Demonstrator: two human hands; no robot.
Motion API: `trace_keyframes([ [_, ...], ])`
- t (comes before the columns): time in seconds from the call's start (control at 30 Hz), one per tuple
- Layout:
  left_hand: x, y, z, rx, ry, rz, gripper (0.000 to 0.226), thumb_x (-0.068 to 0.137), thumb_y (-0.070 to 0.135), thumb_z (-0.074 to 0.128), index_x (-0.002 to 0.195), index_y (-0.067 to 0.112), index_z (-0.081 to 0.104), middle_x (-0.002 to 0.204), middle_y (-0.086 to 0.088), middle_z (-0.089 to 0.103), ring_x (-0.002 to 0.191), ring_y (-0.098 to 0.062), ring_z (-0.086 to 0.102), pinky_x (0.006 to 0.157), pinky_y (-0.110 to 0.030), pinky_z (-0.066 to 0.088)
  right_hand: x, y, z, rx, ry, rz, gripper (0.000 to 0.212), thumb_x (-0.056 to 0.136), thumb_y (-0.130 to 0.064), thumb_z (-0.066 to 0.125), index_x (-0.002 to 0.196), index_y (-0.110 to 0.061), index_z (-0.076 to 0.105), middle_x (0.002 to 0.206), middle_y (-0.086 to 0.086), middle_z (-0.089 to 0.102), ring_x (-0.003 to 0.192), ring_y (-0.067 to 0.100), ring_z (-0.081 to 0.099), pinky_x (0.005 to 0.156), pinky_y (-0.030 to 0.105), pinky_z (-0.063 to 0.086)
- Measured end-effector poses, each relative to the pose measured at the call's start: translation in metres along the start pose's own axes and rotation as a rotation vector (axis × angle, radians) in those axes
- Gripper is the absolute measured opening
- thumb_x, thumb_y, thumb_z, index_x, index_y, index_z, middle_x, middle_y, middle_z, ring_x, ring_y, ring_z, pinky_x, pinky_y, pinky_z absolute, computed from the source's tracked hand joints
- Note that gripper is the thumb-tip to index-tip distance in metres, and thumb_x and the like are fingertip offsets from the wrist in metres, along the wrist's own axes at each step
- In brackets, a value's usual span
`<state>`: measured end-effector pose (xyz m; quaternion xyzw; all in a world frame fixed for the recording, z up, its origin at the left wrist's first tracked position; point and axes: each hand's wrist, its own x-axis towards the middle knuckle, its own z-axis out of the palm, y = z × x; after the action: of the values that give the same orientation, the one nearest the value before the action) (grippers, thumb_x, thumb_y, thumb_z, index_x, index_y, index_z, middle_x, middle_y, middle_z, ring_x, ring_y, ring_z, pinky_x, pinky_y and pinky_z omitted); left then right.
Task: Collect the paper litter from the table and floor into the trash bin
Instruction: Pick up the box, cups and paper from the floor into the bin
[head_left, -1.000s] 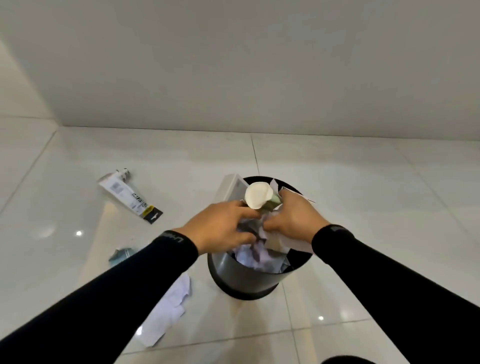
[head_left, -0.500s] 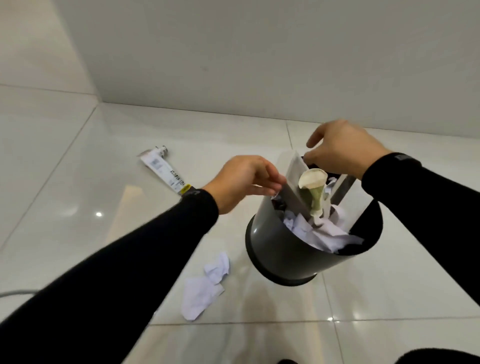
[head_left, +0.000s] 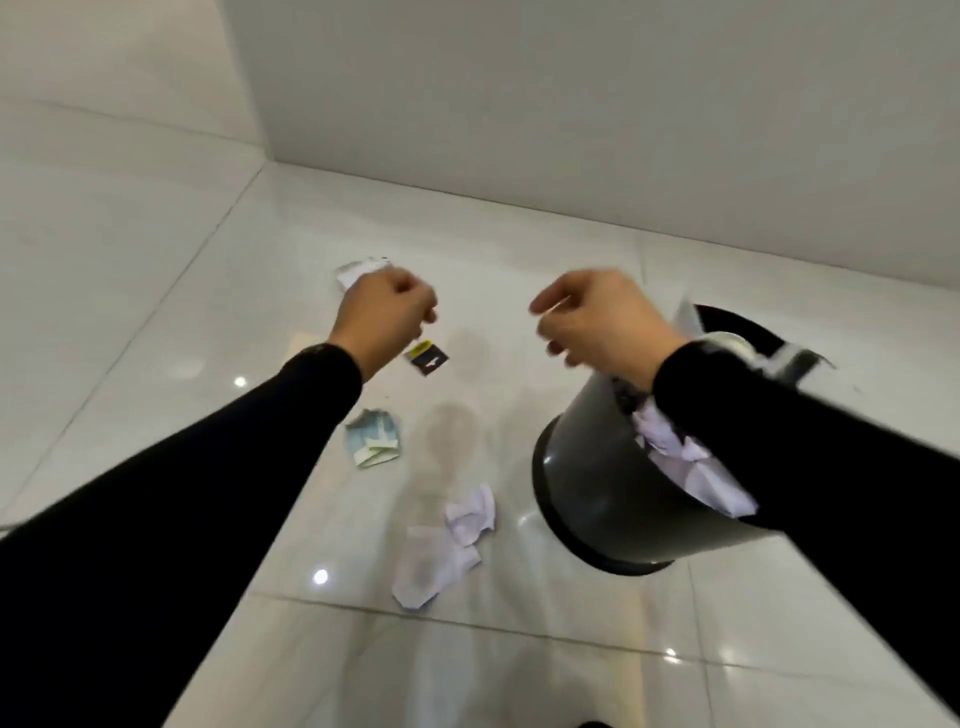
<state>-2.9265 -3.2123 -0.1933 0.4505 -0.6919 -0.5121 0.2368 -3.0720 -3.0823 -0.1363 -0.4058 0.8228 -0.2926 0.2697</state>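
Note:
A dark grey trash bin (head_left: 587, 483) stands on the floor at the right, stuffed with crumpled white paper (head_left: 675, 457). My right hand (head_left: 597, 322) hovers above its left rim, fingers loosely curled and holding nothing; my sleeve hides part of the bin's mouth. My left hand (head_left: 384, 317) is a closed fist to the left of the bin, with nothing visible in it. On the floor lie a crumpled white paper (head_left: 452, 540) just left of the bin's base and a greenish folded paper (head_left: 374, 436) below my left wrist.
A white tube with a black and yellow end (head_left: 426, 358) lies on the glossy white tile floor (head_left: 156, 312), mostly hidden behind my left fist. A grey wall (head_left: 571, 104) and its corner rise beyond the bin.
Both hands have left the bin's contents and risen, the left one swinging out leftward over the tube. The view has shifted left, so the bin now sits further right.

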Motion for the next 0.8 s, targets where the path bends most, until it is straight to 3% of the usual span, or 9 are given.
trace_keyframes([
  [0.07,-0.002,-0.048,-0.020,0.190,0.109,-0.102,0.015,0.079,0.017,0.053,0.074,0.009,0.064,0.083,-0.011,0.070,0.077,-0.027,0.065,0.071,-0.033,0.054,0.008,0.012,0.054,-0.129,-0.096,0.018,0.019,0.078,-0.016,0.064,0.096,-0.017,0.067,0.093,0.008,0.070,0.088,0.024,0.064,0.080,0.027,0.048],
  [0.2,-0.006,-0.126,-0.033,0.445,0.069,-0.244,0.025,0.081,0.029,0.060,0.102,0.019,0.065,0.109,-0.008,0.066,0.097,-0.024,0.059,0.080,-0.030,0.043,-0.010,0.064,0.153,-0.215,-0.269,0.208,0.083,0.064,-0.053,0.075,0.136,-0.024,0.044,0.140,0.012,0.043,0.126,0.027,0.046,0.101,0.031,0.039],
  [0.3,-0.008,-0.162,-0.022,0.749,-0.206,-0.186,0.067,0.080,0.044,0.064,0.139,0.029,0.039,0.151,-0.014,0.028,0.133,-0.035,0.032,0.108,-0.041,0.032,-0.041,0.103,0.207,-0.387,-0.472,0.370,0.129,0.039,-0.079,0.068,0.146,-0.040,0.008,0.156,0.014,-0.008,0.144,0.037,0.003,0.111,0.055,0.025],
  [0.37,-0.004,-0.178,-0.007,0.841,-0.327,-0.074,0.083,0.076,0.051,0.065,0.146,0.035,0.022,0.159,-0.013,-0.001,0.142,-0.036,0.012,0.114,-0.048,0.023,-0.053,0.116,0.234,-0.532,-0.508,0.412,0.138,0.035,-0.082,0.063,0.145,-0.041,-0.008,0.154,0.014,-0.024,0.142,0.039,-0.015,0.108,0.063,0.017],
  [0.43,0.001,-0.188,0.008,0.917,-0.431,0.020,0.084,0.075,0.052,0.066,0.145,0.036,0.022,0.159,-0.010,-0.011,0.144,-0.033,0.007,0.112,-0.049,0.025,-0.057,0.119,0.248,-0.632,-0.465,0.412,0.128,0.045,-0.077,0.063,0.145,-0.040,-0.009,0.155,0.013,-0.019,0.142,0.037,-0.014,0.107,0.061,0.015],
  [0.5,0.004,-0.196,0.016,0.975,-0.451,0.095,0.071,0.075,0.044,0.067,0.138,0.031,0.037,0.155,-0.011,0.010,0.136,-0.031,0.022,0.104,-0.043,0.034,-0.055,0.127,0.250,-0.621,-0.383,0.323,0.096,0.061,-0.068,0.060,0.141,-0.042,0.015,0.153,0.009,0.002,0.142,0.028,0.002,0.109,0.048,0.018],
  [0.57,0.008,-0.201,0.016,0.927,-0.345,0.141,0.055,0.075,0.042,0.065,0.123,0.022,0.047,0.133,-0.009,0.038,0.117,-0.030,0.040,0.092,-0.036,0.041,-0.051,0.133,0.245,-0.549,-0.339,0.192,0.056,0.079,-0.055,0.054,0.130,-0.035,0.040,0.144,0.002,0.025,0.134,0.020,0.024,0.105,0.030,0.027],
  [0.63,0.016,-0.200,0.007,0.745,-0.197,0.086,0.049,0.076,0.040,0.062,0.119,0.019,0.048,0.115,-0.008,0.049,0.103,-0.028,0.050,0.083,-0.032,0.042,-0.036,0.130,0.237,-0.505,-0.318,0.081,0.034,0.091,-0.037,0.045,0.122,-0.024,0.049,0.133,0.001,0.041,0.123,0.015,0.041,0.094,0.023,0.035],
  [0.8,0.054,-0.198,-0.049,0.703,0.168,0.014,0.031,0.089,0.033,0.050,0.115,0.019,0.060,0.108,-0.013,0.057,0.097,-0.036,0.059,0.078,-0.034,0.043,0.081,0.077,0.220,-0.138,0.066,0.051,0.023,0.091,-0.009,0.045,0.111,-0.011,0.058,0.109,0.013,0.064,0.104,0.028,0.059,0.083,0.024,0.037],
])
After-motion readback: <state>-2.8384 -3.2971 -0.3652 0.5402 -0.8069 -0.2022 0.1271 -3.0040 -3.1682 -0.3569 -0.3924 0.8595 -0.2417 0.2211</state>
